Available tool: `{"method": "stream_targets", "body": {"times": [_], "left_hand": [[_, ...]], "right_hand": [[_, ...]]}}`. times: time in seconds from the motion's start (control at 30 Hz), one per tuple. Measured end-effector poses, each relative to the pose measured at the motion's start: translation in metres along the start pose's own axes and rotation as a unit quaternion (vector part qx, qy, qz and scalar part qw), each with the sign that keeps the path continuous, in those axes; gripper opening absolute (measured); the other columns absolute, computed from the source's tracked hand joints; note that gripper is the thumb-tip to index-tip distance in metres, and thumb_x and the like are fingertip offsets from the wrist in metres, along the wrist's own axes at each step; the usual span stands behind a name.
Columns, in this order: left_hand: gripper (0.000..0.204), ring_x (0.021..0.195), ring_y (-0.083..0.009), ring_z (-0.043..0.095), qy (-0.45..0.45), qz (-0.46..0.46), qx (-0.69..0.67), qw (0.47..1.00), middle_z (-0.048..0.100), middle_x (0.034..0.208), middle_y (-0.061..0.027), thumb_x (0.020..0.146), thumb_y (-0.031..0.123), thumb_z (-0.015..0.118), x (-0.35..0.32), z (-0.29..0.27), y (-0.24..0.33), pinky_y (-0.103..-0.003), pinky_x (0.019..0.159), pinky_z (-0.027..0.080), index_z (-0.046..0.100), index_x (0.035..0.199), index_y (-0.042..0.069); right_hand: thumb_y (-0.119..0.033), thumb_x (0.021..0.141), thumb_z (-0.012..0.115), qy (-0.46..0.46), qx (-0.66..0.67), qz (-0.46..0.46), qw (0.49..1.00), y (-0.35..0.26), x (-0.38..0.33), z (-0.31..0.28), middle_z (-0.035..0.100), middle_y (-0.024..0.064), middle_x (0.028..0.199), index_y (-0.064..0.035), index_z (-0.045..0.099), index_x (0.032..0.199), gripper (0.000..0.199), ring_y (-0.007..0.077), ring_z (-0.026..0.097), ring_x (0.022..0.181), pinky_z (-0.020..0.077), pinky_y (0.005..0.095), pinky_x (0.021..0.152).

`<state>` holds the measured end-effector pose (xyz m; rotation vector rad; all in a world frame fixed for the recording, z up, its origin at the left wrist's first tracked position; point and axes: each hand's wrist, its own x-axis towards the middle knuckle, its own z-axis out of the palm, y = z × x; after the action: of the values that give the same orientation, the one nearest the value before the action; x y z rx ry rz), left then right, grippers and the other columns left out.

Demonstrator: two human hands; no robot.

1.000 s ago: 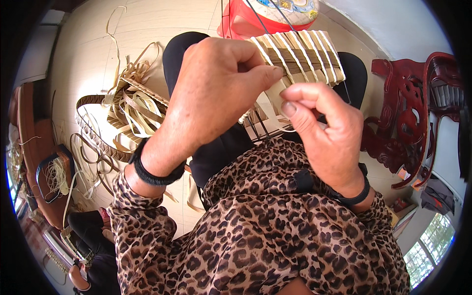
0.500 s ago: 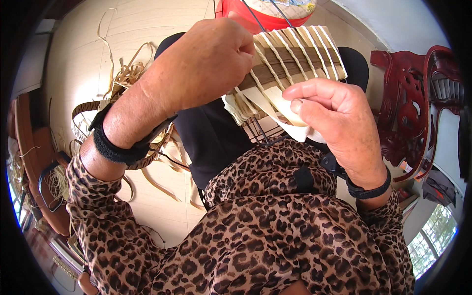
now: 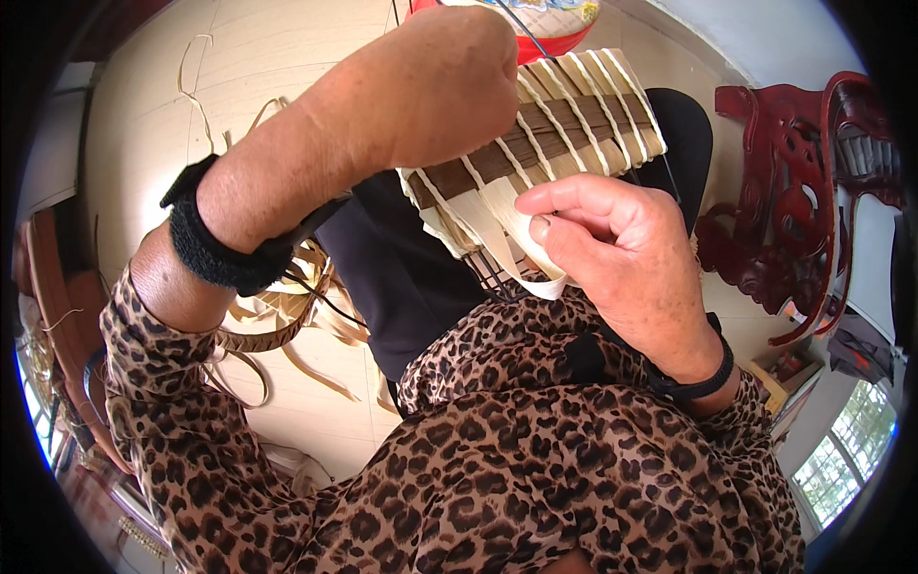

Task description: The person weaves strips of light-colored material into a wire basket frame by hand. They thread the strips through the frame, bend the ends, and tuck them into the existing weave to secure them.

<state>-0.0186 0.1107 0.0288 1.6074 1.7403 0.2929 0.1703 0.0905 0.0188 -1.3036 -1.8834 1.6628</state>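
Several white twisted cords (image 3: 635, 100) already cross the woven panel (image 3: 564, 124), which sits up over the lap (image 3: 392, 268), right end just beside the right knee (image 3: 687, 143). I'd call it well along: the right half looks neat and filled. Toward the near left corner, though, a pale strip (image 3: 547, 285) hangs out in a slack loop, so that bit doesn't look finished to me. Right hand (image 3: 626, 253) seems to have the strip pinched between thumb and forefinger. Left hand (image 3: 449, 86) is curled up over the panel's far left corner, fingertips hidden, so can't tell if it's holding anything.

Room-wise: pale tiled floor (image 3: 134, 182), loose strips (image 3: 320, 368) off the lap's left edge, a round red-sided thing (image 3: 564, 40) beyond the panel's far edge, carved dark-red furniture (image 3: 765, 225) over right, barred window (image 3: 846, 454) below that.
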Motion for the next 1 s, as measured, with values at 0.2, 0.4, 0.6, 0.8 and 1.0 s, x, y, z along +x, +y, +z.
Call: {"method": "stream_targets", "body": {"times": [0.2,0.4,0.6,0.8,1.0], "left_hand": [[0.015,0.083,-0.0260,0.066,-0.168,0.383,0.347,0.840,0.066,0.084,-0.0153,0.076,0.009,0.062,0.018,0.004,-0.027,-0.031,0.074,0.053,0.068,0.084,-0.003],[0.016,0.074,-0.0266,0.064,-0.172,0.444,0.345,0.809,0.065,0.080,-0.0167,0.079,0.004,0.052,0.029,0.018,-0.029,-0.032,0.070,0.053,0.064,0.075,-0.006],[0.018,0.074,-0.0254,0.064,-0.277,0.224,0.130,0.925,0.065,0.077,-0.0153,0.082,0.007,0.050,0.023,0.000,0.001,-0.032,0.069,0.052,0.064,0.077,-0.004],[0.021,0.072,-0.0259,0.062,-0.174,0.440,0.223,0.852,0.065,0.078,-0.0157,0.084,0.006,0.047,0.022,0.014,-0.023,-0.032,0.068,0.050,0.063,0.075,-0.003],[0.017,0.069,-0.0226,0.061,-0.216,0.139,-0.013,0.966,0.066,0.076,-0.0129,0.082,0.009,0.053,0.014,-0.004,-0.029,-0.031,0.064,0.048,0.067,0.082,-0.001]], "right_hand": [[-0.003,0.084,0.061,-0.032,-0.019,0.030,0.999,0.000,-0.003,-0.004,0.068,0.0060,0.072,0.0038,0.067,0.097,0.016,0.0044,0.056,0.061,0.0454,0.0206,0.056],[-0.002,0.084,0.061,-0.049,-0.040,0.031,0.998,0.002,-0.007,-0.001,0.067,0.0015,0.076,0.0042,0.067,0.098,0.016,0.0006,0.053,0.067,0.0436,0.0180,0.060],[-0.002,0.084,0.061,-0.052,-0.035,0.028,0.998,0.003,-0.005,-0.004,0.068,0.0023,0.077,0.0043,0.067,0.098,0.016,0.0010,0.053,0.066,0.0435,0.0178,0.059],[-0.001,0.081,0.062,-0.026,-0.016,-0.022,0.999,0.005,-0.003,0.002,0.068,0.0102,0.069,0.0033,0.067,0.094,0.014,0.0064,0.058,0.054,0.0458,0.0221,0.050],[-0.002,0.082,0.061,-0.036,-0.003,-0.003,0.999,-0.004,-0.002,0.008,0.069,0.0085,0.069,0.0036,0.067,0.095,0.016,0.0050,0.057,0.055,0.0448,0.0207,0.050]]}}
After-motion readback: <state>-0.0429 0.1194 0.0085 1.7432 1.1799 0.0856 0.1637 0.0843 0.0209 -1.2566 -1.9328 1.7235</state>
